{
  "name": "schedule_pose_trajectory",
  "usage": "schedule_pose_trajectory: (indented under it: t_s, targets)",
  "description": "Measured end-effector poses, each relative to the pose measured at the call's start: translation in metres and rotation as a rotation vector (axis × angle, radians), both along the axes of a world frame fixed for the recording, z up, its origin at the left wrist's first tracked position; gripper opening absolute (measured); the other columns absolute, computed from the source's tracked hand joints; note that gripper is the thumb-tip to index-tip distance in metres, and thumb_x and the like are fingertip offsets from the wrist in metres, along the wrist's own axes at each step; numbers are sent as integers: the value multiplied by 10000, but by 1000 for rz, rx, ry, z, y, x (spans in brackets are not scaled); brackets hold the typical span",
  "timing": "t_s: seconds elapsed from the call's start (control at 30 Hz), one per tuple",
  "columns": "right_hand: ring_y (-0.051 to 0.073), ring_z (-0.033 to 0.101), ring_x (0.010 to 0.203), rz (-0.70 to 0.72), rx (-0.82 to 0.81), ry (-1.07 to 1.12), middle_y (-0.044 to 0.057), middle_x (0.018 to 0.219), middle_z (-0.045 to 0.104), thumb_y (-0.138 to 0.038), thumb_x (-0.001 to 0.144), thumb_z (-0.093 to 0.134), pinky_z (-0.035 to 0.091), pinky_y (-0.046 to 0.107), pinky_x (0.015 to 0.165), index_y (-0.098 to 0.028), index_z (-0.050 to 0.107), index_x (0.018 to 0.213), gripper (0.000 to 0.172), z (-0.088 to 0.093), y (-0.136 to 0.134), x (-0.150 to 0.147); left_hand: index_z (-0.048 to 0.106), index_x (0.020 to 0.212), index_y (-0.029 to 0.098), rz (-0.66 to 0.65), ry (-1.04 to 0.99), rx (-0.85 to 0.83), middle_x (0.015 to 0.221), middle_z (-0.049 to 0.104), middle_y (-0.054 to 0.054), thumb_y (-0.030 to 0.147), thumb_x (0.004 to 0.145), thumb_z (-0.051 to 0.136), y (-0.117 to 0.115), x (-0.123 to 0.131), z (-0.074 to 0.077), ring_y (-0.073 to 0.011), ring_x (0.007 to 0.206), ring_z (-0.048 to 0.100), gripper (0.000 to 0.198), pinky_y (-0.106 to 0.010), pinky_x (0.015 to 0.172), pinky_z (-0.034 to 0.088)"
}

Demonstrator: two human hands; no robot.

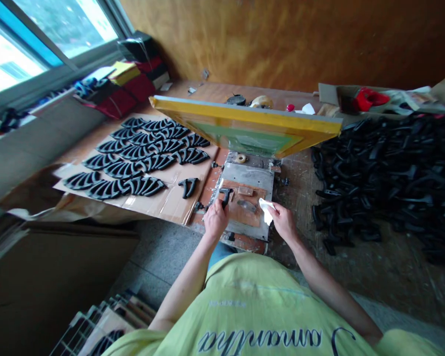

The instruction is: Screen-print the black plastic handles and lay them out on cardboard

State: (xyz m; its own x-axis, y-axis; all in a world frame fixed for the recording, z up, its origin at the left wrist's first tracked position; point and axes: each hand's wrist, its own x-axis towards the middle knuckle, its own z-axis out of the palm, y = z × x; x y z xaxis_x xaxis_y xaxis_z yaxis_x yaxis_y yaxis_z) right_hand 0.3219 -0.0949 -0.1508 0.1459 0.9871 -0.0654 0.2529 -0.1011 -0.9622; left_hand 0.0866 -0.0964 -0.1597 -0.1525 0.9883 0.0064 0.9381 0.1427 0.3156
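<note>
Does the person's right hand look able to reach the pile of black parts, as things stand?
Probably yes: nothing seems to stand between the right hand and the near edge of the pile of black parts. However, that hand pinches a white piece, which may hinder grasping.

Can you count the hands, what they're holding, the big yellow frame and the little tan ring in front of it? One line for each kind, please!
Hands: 2 (left hand, right hand)
Black part in the left hand: 1
White cloth or paper in the right hand: 1
Yellow frame: 1
Tan ring: 1
Total: 6
</note>
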Motion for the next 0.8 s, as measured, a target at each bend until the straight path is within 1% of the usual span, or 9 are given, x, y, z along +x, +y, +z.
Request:
schedule_pose_trajectory:
  t_s: [0.1, 0.2, 0.27, 0.37, 0.47, 0.53, 0.6, 0.67, 0.8]
  targets:
    - [205, 650, 679, -1, 32, -16, 29, 873, 779, -380, 782, 699, 483, 294, 650, -263, 781, 994, 256, -1, 4, 3, 595, 1100, 160, -190, -69, 42, 1006, 694, -129, 316, 979, 410, -15, 1, 2, -244, 988, 650, 271, -330, 878, 480]
    - [232, 703, 817, 70, 99, -142, 35, 981, 776, -358, 846, 642, 522, 337, 793, -288, 768, 1050, 250, 1, 12, -3, 603, 1080, 183, -310, -96, -13, 991, 686, -104, 278, 978, 418, -26, 6, -2, -230, 977, 640, 232, -323, 873, 483]
    - [239, 704, 965, 164, 181, -236, 31, 1093, 755, -322, 897, 573, 513, 367, 920, -300, 749, 1108, 275, 3, 20, -12, 610, 1102, 184, -334, -109, -41, 1002, 686, -105, 253, 973, 430, -28, 8, -8, -230, 988, 635, 233, -327, 883, 483]
    - [219, 638, 1170, 367, 317, -362, 24, 1246, 696, -232, 944, 470, 453, 377, 1066, -282, 707, 1206, 357, 6, 32, -28, 617, 1153, 178, -345, -133, -46, 1026, 694, -111, 244, 975, 436, -26, 9, -12, -229, 1000, 633, 263, -333, 906, 481]
    - [212, 540, 1309, 596, 402, -530, 44, 1359, 624, -143, 947, 397, 384, 388, 1144, -226, 650, 1302, 444, 2, 40, -42, 639, 1130, 172, -361, -145, -55, 1000, 699, -113, 247, 976, 439, -23, 6, -11, -227, 970, 638, 263, -328, 892, 487]
    - [225, 493, 1355, 712, 410, -644, 67, 1409, 580, -100, 938, 369, 355, 418, 1165, -193, 596, 1366, 494, -3, 39, -46, 646, 1122, 164, -376, -152, -54, 994, 701, -115, 238, 971, 447, -23, 5, -10, -224, 960, 640, 261, -323, 886, 489]
    - [237, 467, 1376, 771, 408, -726, 85, 1446, 541, -80, 933, 352, 338, 444, 1175, -172, 537, 1420, 529, -8, 33, -43, 646, 1126, 167, -387, -149, -48, 992, 703, -108, 228, 967, 451, -23, 4, -10, -219, 964, 641, 259, -316, 887, 490]
    - [234, 454, 1386, 791, 424, -770, 89, 1468, 517, -79, 939, 343, 330, 448, 1183, -166, 494, 1452, 542, -12, 24, -35, 644, 1127, 172, -391, -131, -48, 979, 704, -96, 226, 965, 453, -23, 4, -10, -215, 961, 642, 256, -313, 883, 494]
    - [217, 458, 1382, 802, 469, -806, 88, 1460, 530, -83, 951, 333, 347, 433, 1180, -159, 497, 1446, 528, -12, 12, -23, 641, 1129, 172, -395, -105, -58, 970, 708, -88, 231, 961, 471, -21, 3, -11, -210, 962, 650, 246, -307, 869, 507]
